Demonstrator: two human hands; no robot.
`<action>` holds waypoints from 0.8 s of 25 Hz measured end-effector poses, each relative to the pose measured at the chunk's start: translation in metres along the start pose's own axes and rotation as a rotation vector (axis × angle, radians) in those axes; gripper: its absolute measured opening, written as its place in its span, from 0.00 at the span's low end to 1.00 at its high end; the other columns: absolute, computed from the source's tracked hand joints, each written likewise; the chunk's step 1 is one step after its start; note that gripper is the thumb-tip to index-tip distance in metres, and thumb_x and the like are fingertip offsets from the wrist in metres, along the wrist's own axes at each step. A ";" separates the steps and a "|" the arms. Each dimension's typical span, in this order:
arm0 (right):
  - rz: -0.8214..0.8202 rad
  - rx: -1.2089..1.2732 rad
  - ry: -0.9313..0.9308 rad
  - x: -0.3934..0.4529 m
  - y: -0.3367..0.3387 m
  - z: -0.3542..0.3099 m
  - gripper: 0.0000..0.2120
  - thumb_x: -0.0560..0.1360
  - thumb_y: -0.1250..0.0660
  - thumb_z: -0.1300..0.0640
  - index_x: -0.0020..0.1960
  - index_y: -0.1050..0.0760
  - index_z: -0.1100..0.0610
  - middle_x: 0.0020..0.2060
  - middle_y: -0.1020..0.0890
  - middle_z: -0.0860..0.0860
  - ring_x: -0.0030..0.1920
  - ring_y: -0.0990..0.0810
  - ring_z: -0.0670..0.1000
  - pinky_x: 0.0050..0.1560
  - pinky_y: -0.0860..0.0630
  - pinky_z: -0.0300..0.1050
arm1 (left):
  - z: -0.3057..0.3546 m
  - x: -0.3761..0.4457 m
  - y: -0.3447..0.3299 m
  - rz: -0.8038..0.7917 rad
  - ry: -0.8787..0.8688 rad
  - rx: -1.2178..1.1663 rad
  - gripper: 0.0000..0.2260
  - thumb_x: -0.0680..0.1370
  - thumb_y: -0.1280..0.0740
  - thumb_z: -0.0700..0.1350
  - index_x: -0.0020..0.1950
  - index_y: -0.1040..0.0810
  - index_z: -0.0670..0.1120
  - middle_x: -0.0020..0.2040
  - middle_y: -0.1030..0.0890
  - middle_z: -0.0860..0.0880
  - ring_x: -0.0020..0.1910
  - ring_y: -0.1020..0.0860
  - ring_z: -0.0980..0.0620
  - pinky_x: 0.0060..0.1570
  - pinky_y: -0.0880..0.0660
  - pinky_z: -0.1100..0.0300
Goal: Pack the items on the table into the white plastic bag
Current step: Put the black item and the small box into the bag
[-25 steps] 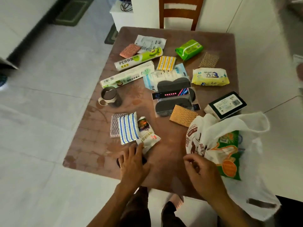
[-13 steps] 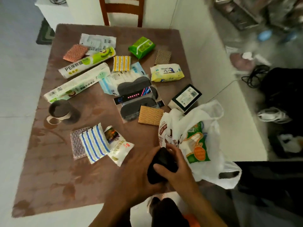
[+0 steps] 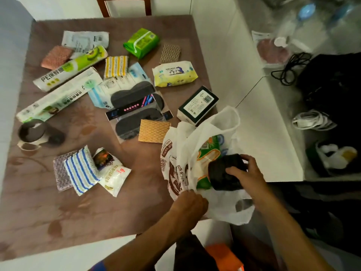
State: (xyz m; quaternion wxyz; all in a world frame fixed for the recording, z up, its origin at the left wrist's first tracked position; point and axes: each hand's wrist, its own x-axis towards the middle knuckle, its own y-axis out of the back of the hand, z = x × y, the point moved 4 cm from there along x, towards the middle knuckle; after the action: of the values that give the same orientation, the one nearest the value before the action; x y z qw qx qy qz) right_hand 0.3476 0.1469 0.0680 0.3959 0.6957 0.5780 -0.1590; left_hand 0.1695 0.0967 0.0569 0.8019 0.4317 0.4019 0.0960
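Observation:
The white plastic bag [image 3: 220, 204] hangs off the table's near right corner, with a green and orange packet [image 3: 207, 153] showing inside it. My right hand [image 3: 246, 173] grips a small black object [image 3: 224, 173] at the bag's mouth. My left hand [image 3: 189, 206] pinches the bag's near edge. Many items lie on the brown table [image 3: 78, 212]: a black and white box [image 3: 197, 104], an orange sponge pad [image 3: 153, 131], a yellow wipes pack [image 3: 173, 74], a green pack [image 3: 141, 43], two long wrap boxes [image 3: 64, 89], a blue striped cloth [image 3: 82, 171] and a white sachet [image 3: 111, 173].
A dark mug [image 3: 32, 133] stands at the table's left side. A wooden chair [image 3: 125, 5] is pushed in at the far edge. Right of the table, on the floor, lie black cables [image 3: 289, 67], a dark bag [image 3: 332, 89] and a white shoe [image 3: 312, 120].
My left hand picked the black object up from the near table edge and passed it to my right hand, which now holds it at the bag. My left hand moved onto the bag's edge.

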 end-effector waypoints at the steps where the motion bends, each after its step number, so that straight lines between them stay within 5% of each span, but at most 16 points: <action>1: -0.104 0.016 -0.021 0.006 -0.010 -0.001 0.26 0.69 0.26 0.56 0.63 0.32 0.46 0.61 0.24 0.53 0.58 0.23 0.57 0.55 0.21 0.52 | 0.003 0.001 0.000 0.032 0.012 -0.029 0.14 0.77 0.33 0.45 0.62 0.26 0.43 0.57 0.21 0.42 0.55 0.21 0.39 0.53 0.24 0.46; 4: -0.386 0.021 -0.020 0.017 -0.041 -0.003 0.29 0.68 0.25 0.56 0.65 0.32 0.45 0.62 0.25 0.50 0.60 0.24 0.55 0.62 0.23 0.55 | -0.005 -0.014 0.016 0.259 0.012 -0.217 0.10 0.77 0.34 0.49 0.56 0.21 0.48 0.54 0.20 0.47 0.50 0.20 0.44 0.48 0.21 0.50; 8: -0.642 -0.916 0.277 0.025 -0.061 0.003 0.31 0.71 0.27 0.48 0.69 0.35 0.50 0.66 0.26 0.50 0.62 0.25 0.52 0.61 0.29 0.41 | -0.019 -0.055 0.036 0.380 0.054 -0.490 0.17 0.75 0.43 0.57 0.57 0.20 0.54 0.57 0.20 0.54 0.51 0.20 0.55 0.50 0.21 0.55; 10: -0.615 -0.958 0.341 0.024 -0.053 -0.003 0.25 0.72 0.29 0.47 0.66 0.29 0.50 0.62 0.22 0.48 0.59 0.23 0.51 0.59 0.27 0.41 | -0.028 -0.060 0.042 0.365 0.087 -0.490 0.16 0.75 0.41 0.58 0.58 0.22 0.57 0.59 0.22 0.58 0.54 0.23 0.58 0.54 0.24 0.59; 12: -0.459 -0.740 0.359 0.017 -0.034 -0.023 0.20 0.73 0.29 0.49 0.63 0.26 0.47 0.57 0.22 0.43 0.59 0.22 0.50 0.57 0.24 0.42 | -0.036 -0.057 0.054 0.399 0.098 -0.524 0.18 0.75 0.44 0.58 0.60 0.23 0.58 0.62 0.22 0.58 0.56 0.25 0.57 0.57 0.27 0.58; 15: -0.263 -0.433 0.492 0.013 -0.012 -0.063 0.22 0.77 0.33 0.55 0.68 0.32 0.43 0.60 0.27 0.40 0.61 0.26 0.45 0.53 0.26 0.37 | -0.056 -0.037 0.070 0.498 0.266 -0.491 0.23 0.78 0.47 0.60 0.72 0.34 0.56 0.69 0.26 0.52 0.60 0.27 0.52 0.59 0.27 0.51; 18: -0.354 -0.599 0.583 0.010 -0.021 -0.091 0.34 0.76 0.33 0.58 0.75 0.44 0.42 0.66 0.32 0.41 0.62 0.29 0.45 0.54 0.23 0.42 | -0.083 -0.010 0.070 0.284 0.578 -0.207 0.40 0.76 0.37 0.60 0.79 0.56 0.51 0.76 0.40 0.42 0.69 0.35 0.43 0.66 0.36 0.45; 20: -0.307 -0.714 0.656 0.007 -0.028 -0.096 0.24 0.76 0.33 0.56 0.71 0.33 0.45 0.64 0.24 0.46 0.59 0.22 0.48 0.56 0.20 0.49 | -0.095 -0.007 0.062 0.205 0.678 -0.201 0.44 0.73 0.33 0.57 0.78 0.59 0.51 0.75 0.41 0.42 0.69 0.36 0.42 0.66 0.38 0.44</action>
State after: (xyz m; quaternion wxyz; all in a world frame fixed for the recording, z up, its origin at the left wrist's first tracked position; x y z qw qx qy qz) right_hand 0.3012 0.2225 0.1136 0.3789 0.4373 0.7857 0.2189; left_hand 0.1072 0.1892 0.0795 0.6478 0.3324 0.5879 0.3525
